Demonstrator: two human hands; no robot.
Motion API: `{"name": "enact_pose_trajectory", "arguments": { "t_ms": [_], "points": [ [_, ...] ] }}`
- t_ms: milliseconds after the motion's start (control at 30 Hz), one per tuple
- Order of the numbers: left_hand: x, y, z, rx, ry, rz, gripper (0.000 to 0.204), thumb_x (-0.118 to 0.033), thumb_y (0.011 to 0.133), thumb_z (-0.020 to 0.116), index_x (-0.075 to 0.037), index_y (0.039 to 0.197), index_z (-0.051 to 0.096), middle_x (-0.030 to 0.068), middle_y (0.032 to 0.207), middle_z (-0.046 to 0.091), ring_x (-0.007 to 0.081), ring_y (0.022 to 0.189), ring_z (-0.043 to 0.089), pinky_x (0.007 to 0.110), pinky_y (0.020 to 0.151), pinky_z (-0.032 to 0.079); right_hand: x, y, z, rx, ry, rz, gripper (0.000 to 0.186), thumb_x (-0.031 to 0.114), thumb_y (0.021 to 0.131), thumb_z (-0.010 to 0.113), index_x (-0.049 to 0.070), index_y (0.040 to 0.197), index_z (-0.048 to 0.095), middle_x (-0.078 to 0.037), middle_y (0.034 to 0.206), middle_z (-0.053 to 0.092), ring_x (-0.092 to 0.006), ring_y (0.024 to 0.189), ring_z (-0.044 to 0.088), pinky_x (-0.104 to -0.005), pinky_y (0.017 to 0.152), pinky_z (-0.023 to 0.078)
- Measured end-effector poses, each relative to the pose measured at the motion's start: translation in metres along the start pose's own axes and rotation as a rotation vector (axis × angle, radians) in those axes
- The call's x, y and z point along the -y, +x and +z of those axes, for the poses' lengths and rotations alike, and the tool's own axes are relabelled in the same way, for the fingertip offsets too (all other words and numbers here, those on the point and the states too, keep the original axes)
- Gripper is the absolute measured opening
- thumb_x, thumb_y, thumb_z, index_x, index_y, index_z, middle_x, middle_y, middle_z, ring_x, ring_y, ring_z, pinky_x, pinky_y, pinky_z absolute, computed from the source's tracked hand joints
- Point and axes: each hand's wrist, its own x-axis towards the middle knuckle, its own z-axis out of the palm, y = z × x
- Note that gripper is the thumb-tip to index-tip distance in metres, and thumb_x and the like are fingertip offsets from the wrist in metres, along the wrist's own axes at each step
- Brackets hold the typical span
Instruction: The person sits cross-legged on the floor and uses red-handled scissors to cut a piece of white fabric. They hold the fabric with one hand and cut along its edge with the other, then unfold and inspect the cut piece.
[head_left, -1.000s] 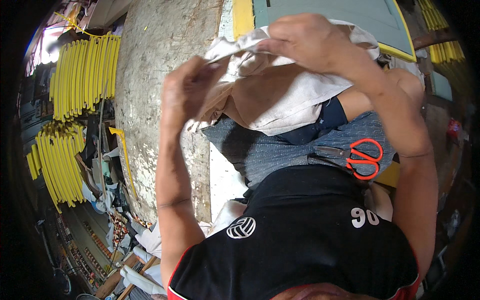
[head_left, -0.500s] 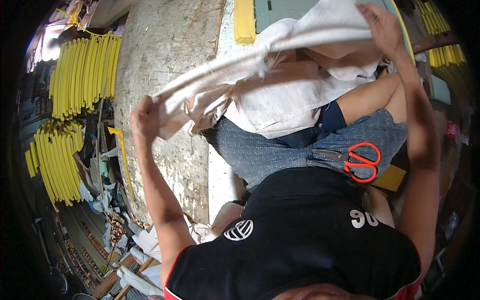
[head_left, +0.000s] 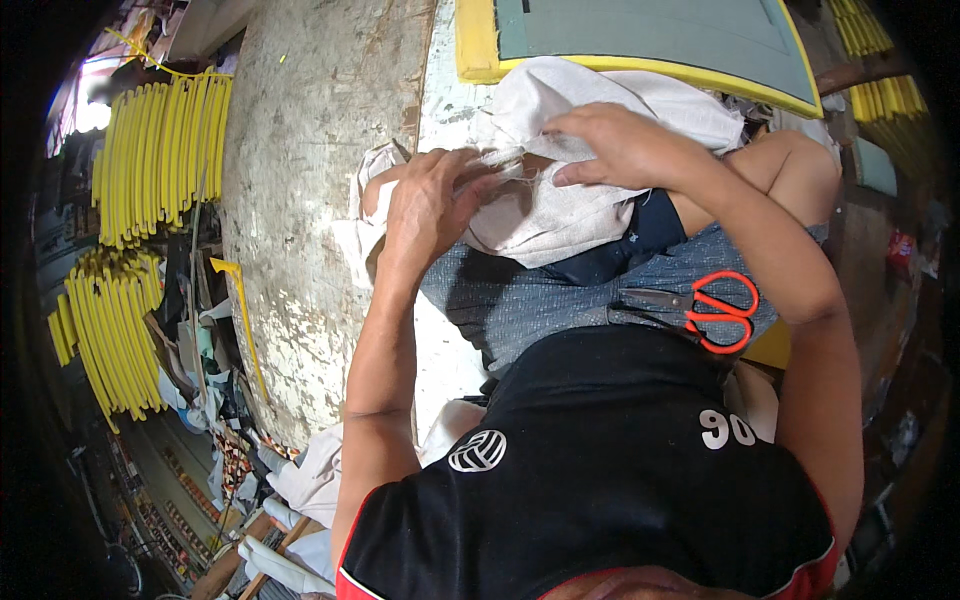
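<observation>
Both hands have come back together on the white cloth [head_left: 560, 215] after being spread wide half a second ago, when the left arm was stretched out to the left and the right one raised far up to the right with the cloth pulled taut between them. The left hand [head_left: 432, 205] now lies palm down with fingers curled, pinching the frayed edge of the cloth; the right hand [head_left: 615, 145] rests flat just to its right, fingertips pressing the same edge, so the two nearly touch. The cloth is bunched over the person's knees, above a grey fabric [head_left: 560, 300] spread on the lap. Orange-handled scissors [head_left: 705, 308] lie on that fabric, near the right forearm. Further left stands a worn round table [head_left: 310, 180], and beyond it hang bundles of yellow strips [head_left: 150, 150]
</observation>
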Motion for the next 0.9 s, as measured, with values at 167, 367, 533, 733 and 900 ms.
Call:
{"name": "enact_pose_trajectory", "arguments": {
  "t_ms": [167,367,533,733,900],
  "points": [
    [0.002,-0.003,-0.008,0.013,0.053,-0.059,0.019,-0.018,0.086,0.072,-0.002,0.095,0.069,0.0148,0.084,0.069,0.0316,0.078,0.067,0.040,0.069,0.052,-0.003,0.006,-0.009,-0.150,0.065,-0.021,0.027,0.031,0.094,0.064,0.004,0.093,0.060,-0.020,0.085,0.059,-0.0382,0.089,0.060,-0.0473,0.079,0.047],
    [0.035,-0.012,-0.049,0.008,-0.064,-0.231,0.012,-0.010,0.090,0.070,-0.003,0.083,0.064,0.0095,0.074,0.065,0.0125,0.065,0.057,0.033,0.058,0.048,-0.038,0.000,-0.057,-0.317,-0.261,-0.297,0.032,0.037,0.100,0.054,0.009,0.098,0.068,-0.018,0.087,0.064,-0.0368,0.086,0.065,-0.0434,0.076,0.051],
    [0.071,-0.033,-0.085,-0.077,0.227,-0.295,0.022,-0.021,0.096,0.064,0.000,0.092,0.066,0.0057,0.074,0.065,0.0128,0.068,0.052,0.034,0.063,0.047,-0.044,-0.019,-0.117,-0.438,-0.394,-0.024,0.021,0.021,0.093,0.064,0.003,0.082,0.068,-0.018,0.074,0.064,-0.0350,0.069,0.064,-0.0412,0.065,0.053],
    [0.126,-0.069,-0.113,-0.196,0.043,-0.629,0.012,-0.009,0.097,0.059,-0.003,0.089,0.066,0.0034,0.078,0.063,0.0110,0.074,0.056,0.030,0.062,0.050,-0.122,-0.039,-0.145,-0.529,-0.609,0.009,0.022,0.025,0.093,0.059,0.007,0.092,0.071,-0.015,0.082,0.067,-0.0343,0.076,0.066,-0.0418,0.067,0.052],
    [0.131,-0.097,-0.076,-0.016,0.088,-0.582,0.016,-0.016,0.096,0.062,-0.003,0.097,0.070,0.0116,0.085,0.072,0.0217,0.080,0.068,0.035,0.069,0.053,-0.121,-0.047,-0.100,-0.110,-0.539,0.350,0.036,0.037,0.099,0.054,0.003,0.100,0.068,-0.019,0.094,0.066,-0.0413,0.092,0.061,-0.0478,0.082,0.049]
  ]
}}
